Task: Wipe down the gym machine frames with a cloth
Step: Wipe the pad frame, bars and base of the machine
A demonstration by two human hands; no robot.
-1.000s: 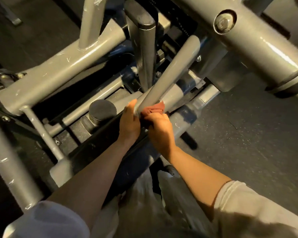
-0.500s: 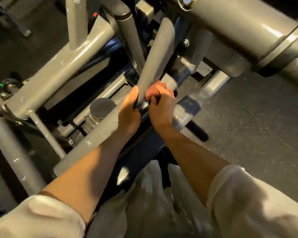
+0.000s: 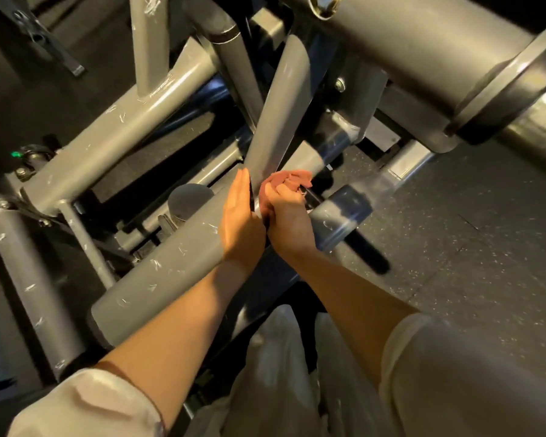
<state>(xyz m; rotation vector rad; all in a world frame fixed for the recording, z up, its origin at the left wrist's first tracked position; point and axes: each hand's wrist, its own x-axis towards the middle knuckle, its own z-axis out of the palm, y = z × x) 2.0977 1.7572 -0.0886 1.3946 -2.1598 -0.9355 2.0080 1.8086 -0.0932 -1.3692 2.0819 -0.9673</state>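
A grey, flat-sided frame bar (image 3: 278,121) slants up through the middle of the view. My right hand (image 3: 286,212) grips a bunched reddish cloth (image 3: 292,179) against the bar's lower right side. My left hand (image 3: 240,216) lies flat against the bar's left side, fingers straight and pointing up. The two hands touch at the heel, with the bar's lower end between them. Part of the cloth is hidden inside my right fist.
Scratched grey tubes (image 3: 158,272) of the machine cross at left and below my arms. A thick grey cylinder (image 3: 423,55) with a black collar passes overhead at upper right. A round grey cap (image 3: 189,197) sits left of my hands. Speckled rubber floor (image 3: 470,247) lies at right.
The view has shifted so the bar looks steeper. My right hand with the cloth has slid a little up the bar's right side. My left hand stays flat on the left side.
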